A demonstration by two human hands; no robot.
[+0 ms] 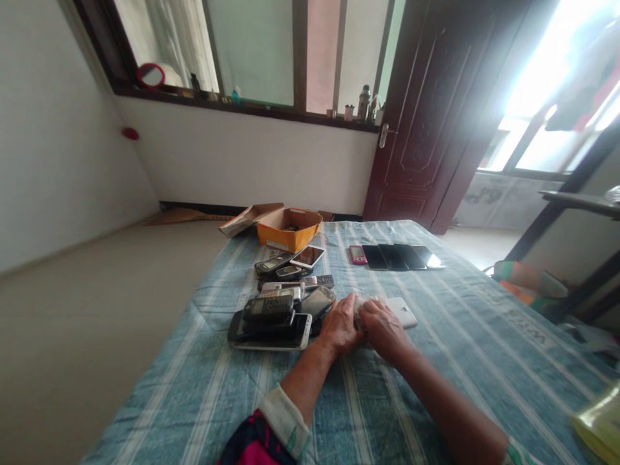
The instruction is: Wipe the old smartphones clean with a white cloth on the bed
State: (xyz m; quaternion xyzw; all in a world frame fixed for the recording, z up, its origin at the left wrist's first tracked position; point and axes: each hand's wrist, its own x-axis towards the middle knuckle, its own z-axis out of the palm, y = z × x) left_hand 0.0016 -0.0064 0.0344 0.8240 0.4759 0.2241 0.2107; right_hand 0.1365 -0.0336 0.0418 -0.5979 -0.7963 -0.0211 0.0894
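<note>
A white phone (401, 312) lies on the striped blue cloth, its left part covered by my right hand (382, 325). Between my hands is a crumpled whitish cloth or tissue (359, 310), and the fingers of both hands press on it. My left hand (340, 323) is on its left side, close to the phone pile. That pile holds several old phones, among them a black keypad phone (268, 309) on top of a larger white-edged phone (303, 332), and a white phone with a dark screen (309, 257) at the back.
An open orange box (289, 234) stands at the table's far edge with its lid (249, 218) beside it. A pink phone (357, 254) and several dark phones (394, 257) lie in a row at the back right. Yellow plastic (600, 423) is at the right edge.
</note>
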